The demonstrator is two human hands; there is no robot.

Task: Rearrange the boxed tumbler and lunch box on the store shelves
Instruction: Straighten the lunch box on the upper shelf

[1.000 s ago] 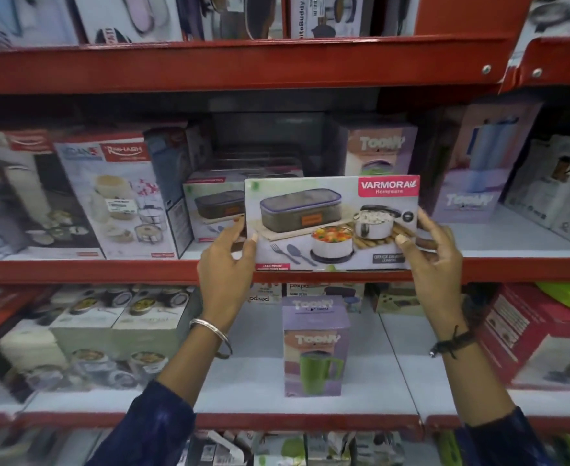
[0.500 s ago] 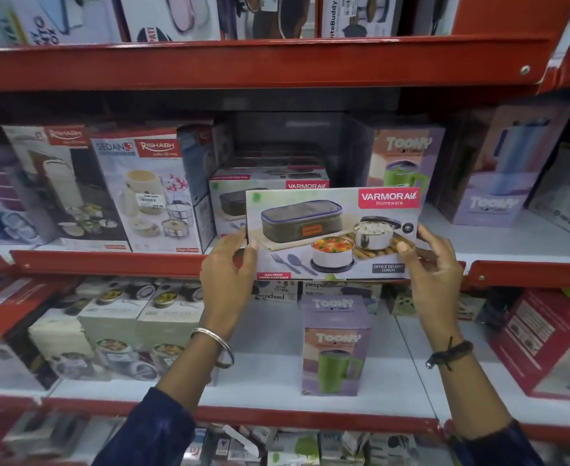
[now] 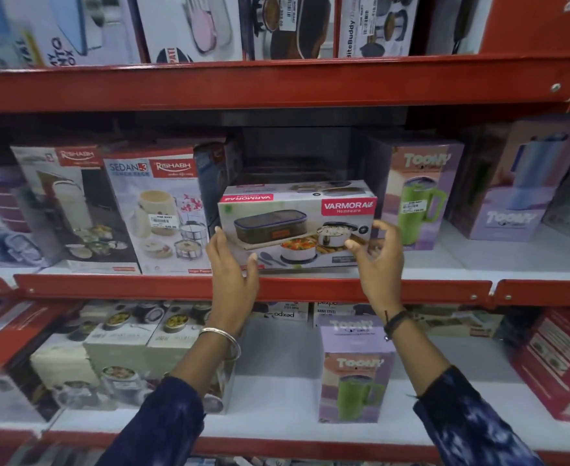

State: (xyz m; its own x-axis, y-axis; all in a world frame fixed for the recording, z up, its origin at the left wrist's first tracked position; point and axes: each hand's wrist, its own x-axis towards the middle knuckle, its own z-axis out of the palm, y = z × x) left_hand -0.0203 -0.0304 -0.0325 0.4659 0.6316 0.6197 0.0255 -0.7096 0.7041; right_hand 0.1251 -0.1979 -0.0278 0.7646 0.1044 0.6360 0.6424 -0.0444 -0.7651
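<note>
The Varmora lunch box carton (image 3: 287, 227) stands on the middle shelf (image 3: 277, 289), front face towards me, between the Rishabh boxes and a purple Toony carton. My left hand (image 3: 231, 267) is at its lower left corner with fingers spread, thumb over the front face. My right hand (image 3: 378, 257) hovers at its lower right corner, fingers loosely curled and apart, not clamped on the carton. The boxed tumbler (image 3: 356, 371), purple with a green mug pictured, stands upright on the lower shelf (image 3: 277, 395) below my right wrist.
Rishabh Sedan lunch pack boxes (image 3: 155, 210) fill the middle shelf to the left. A second Toony tumbler box (image 3: 421, 193) and a larger Toony box (image 3: 512, 193) stand to the right. Stacked container boxes (image 3: 118, 358) and a red carton (image 3: 556, 361) flank the lower shelf.
The lunch box went from being held up in front of the shelf edge to resting on the middle shelf. Both hands have loosened and slid down to its lower corners.
</note>
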